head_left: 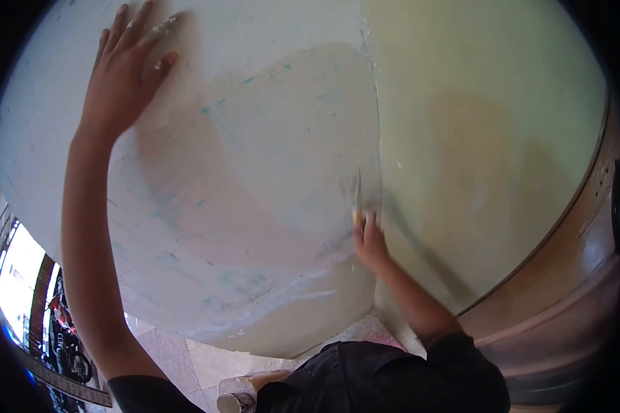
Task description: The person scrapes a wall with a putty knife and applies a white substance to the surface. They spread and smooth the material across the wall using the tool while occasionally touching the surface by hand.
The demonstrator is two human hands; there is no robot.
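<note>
My left hand (125, 79) lies with its fingers spread against the white wall (275, 138), high on the left. White paste sticks to its fingers. Lower and to the right, my right hand (370, 241) is closed around a putty knife (357, 196). Its thin blade points up and touches or nearly touches the wall close to the corner; a bit of yellowish handle shows. Blue-green specks, greyish damp-looking patches and white smears mark the wall around it. Beyond the corner is a yellow-green wall (482, 124) with brownish patches.
A whitish tub (235, 402) stands on the tiled floor (176, 358) by my body. Brown curved furniture or trim (551, 289) borders the right side. Past an opening at far left, a motorcycle (72, 354) is parked.
</note>
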